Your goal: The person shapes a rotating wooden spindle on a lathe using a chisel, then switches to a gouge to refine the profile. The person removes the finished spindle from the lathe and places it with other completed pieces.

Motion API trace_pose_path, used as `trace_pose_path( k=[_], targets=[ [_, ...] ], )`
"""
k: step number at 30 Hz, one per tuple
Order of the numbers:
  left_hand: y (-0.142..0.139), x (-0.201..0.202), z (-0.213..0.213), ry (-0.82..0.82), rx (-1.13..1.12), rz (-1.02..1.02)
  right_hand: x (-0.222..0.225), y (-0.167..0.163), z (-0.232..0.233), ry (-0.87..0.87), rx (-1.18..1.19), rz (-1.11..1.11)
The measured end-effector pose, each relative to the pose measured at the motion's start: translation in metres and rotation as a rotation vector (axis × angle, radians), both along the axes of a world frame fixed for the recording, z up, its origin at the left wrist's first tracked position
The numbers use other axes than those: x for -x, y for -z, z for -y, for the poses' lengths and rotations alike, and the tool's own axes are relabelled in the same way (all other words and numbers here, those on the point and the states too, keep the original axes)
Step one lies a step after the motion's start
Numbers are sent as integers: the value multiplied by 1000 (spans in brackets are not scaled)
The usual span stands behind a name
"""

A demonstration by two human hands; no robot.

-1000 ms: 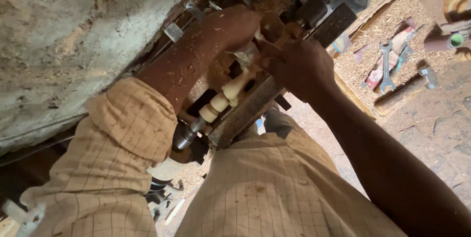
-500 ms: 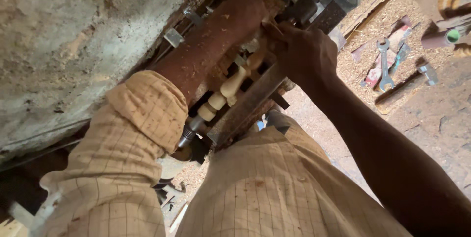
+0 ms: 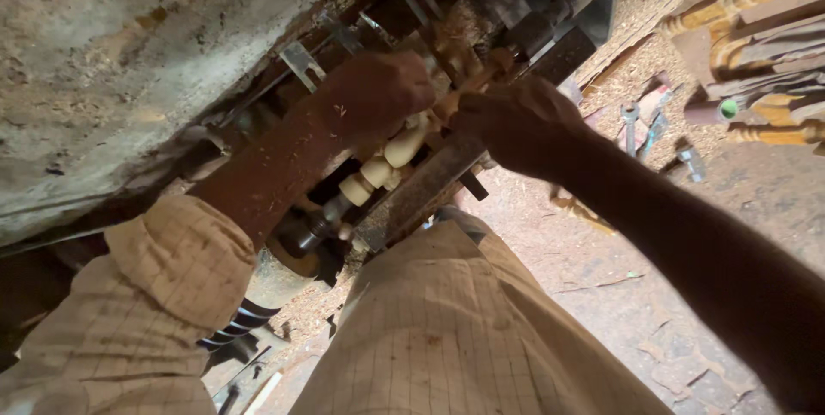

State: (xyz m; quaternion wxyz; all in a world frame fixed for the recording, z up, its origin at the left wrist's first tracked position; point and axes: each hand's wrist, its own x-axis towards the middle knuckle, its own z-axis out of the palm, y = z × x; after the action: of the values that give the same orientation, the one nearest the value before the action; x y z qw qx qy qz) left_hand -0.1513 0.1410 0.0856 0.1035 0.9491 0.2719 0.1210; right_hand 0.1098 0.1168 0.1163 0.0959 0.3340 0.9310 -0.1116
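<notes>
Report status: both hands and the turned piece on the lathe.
Left hand and right hand both closed over the pale turned spindle. Spindle mounted in lathe. Nothing blocking.

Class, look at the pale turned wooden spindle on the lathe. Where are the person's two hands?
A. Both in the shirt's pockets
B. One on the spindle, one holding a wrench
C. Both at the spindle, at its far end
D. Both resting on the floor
C: the left hand and the right hand both close in at the far end of the spindle, while the wrenches lie untouched in the sawdust.

Pale smooth wood spindle (image 3: 384, 167); rough concrete wall (image 3: 103, 63); matt checked cloth shirt (image 3: 447, 329).
</notes>
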Motion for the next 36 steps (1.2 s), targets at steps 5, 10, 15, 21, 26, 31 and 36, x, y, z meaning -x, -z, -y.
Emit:
trace_pose_path(
  k=[5, 10, 15, 21, 26, 31, 36],
  targets=[
    [8, 3, -7, -43, 128, 42, 20, -26, -19, -133, -153, -48],
    [-2, -25, -17, -233, 539, -109, 28, -44, -2, 529, 343, -25],
    [0, -60, -55, -203, 606, -339, 23, -42, -5, 847, 298, -38],
    [18, -74, -74, -141, 607, -167, 16, -35, -1, 1087, 376, -350],
    [21, -85, -91, -17, 469, -327, 9, -32, 4, 1003, 182, -577],
    [-3, -83, -72, -169, 618, -25, 2, -49, -16, 982, 265, -317],
    [-26, -87, -46, -540, 470, -10, -9, -78, -41, 454, -28, 86]
  ],
)
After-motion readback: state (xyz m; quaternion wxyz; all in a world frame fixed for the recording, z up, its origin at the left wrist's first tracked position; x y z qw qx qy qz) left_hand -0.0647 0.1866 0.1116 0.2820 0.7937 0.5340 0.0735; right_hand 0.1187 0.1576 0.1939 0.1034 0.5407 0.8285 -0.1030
